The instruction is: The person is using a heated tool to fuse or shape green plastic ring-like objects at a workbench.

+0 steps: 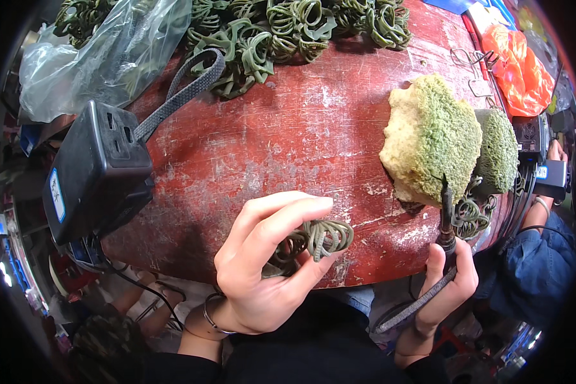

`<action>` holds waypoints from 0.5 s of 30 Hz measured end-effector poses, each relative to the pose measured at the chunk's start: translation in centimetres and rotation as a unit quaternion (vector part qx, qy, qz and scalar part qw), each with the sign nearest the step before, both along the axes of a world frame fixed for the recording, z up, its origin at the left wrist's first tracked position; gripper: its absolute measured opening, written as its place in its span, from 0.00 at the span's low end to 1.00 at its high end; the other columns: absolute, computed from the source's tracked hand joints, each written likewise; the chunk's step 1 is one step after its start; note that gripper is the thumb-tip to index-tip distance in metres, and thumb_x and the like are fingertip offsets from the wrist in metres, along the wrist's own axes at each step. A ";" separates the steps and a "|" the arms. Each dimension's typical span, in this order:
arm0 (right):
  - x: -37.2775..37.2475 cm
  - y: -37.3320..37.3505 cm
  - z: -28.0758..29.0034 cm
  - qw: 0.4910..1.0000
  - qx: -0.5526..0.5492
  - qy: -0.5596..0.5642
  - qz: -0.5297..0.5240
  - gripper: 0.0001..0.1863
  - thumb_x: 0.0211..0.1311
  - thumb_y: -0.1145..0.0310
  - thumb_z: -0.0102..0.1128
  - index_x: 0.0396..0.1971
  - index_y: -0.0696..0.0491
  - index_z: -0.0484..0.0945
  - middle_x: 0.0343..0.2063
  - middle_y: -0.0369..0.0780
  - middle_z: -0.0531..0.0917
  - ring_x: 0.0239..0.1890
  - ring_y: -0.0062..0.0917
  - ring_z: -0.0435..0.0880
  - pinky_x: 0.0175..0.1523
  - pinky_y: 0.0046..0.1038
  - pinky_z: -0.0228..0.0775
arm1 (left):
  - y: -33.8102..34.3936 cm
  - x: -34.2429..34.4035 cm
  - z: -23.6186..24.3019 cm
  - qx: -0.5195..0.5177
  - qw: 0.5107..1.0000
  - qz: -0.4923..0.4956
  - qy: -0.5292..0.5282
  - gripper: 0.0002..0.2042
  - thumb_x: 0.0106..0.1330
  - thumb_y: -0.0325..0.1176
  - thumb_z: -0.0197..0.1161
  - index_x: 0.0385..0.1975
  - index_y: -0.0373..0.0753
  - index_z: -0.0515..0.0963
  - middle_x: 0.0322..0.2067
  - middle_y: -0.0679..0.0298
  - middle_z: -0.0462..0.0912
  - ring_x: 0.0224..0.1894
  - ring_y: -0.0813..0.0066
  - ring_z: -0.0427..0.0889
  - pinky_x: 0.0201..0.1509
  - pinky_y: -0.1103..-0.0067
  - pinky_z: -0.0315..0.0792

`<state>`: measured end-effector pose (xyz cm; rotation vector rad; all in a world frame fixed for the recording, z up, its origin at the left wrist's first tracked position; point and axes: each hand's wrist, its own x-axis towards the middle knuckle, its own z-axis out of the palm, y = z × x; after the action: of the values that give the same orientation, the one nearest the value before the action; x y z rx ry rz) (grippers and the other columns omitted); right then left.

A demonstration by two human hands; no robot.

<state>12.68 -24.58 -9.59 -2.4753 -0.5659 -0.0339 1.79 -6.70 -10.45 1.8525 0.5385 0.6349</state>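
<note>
Between the thumb and fingers of my left hand (pixel 262 262) is a bundle of thin green loops (pixel 330 239), held just above the near edge of the red table. The rest of this bundle is partly hidden behind my fingers. My right hand (pixel 447 281) grips a pen-shaped iron (pixel 447 217) with a dark pointed tip; a grey braided cord hangs from it. The tip points away from me, in front of a rough yellow-green foam block (pixel 438 137); whether they touch I cannot tell. More green loops (pixel 472 216) lie just right of the iron.
Piles of green loops (pixel 301 25) and a clear plastic bag (pixel 105 61) lie along the far side of the scratched red table (pixel 269 141). A black box (pixel 99 169) with a grey strap stands left. At right are a second green block (pixel 498 150), an orange bag (pixel 518 70) and a co-worker's arm (pixel 536 214).
</note>
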 end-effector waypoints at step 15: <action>-1.4 1.4 0.2 0.959 0.067 0.059 0.269 0.20 0.47 0.58 0.67 0.32 0.57 0.73 0.16 0.36 0.75 0.14 0.24 0.75 0.19 0.22 0.67 | -0.3 0.3 0.4 -0.039 0.999 0.033 0.016 0.23 0.38 0.18 0.69 0.40 0.34 0.76 0.38 0.55 0.76 0.40 0.66 0.78 0.43 0.77 0.73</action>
<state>11.32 -23.19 -9.40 -2.1018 -1.1227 0.2792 2.11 -7.00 -10.01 1.7802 0.6391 0.6195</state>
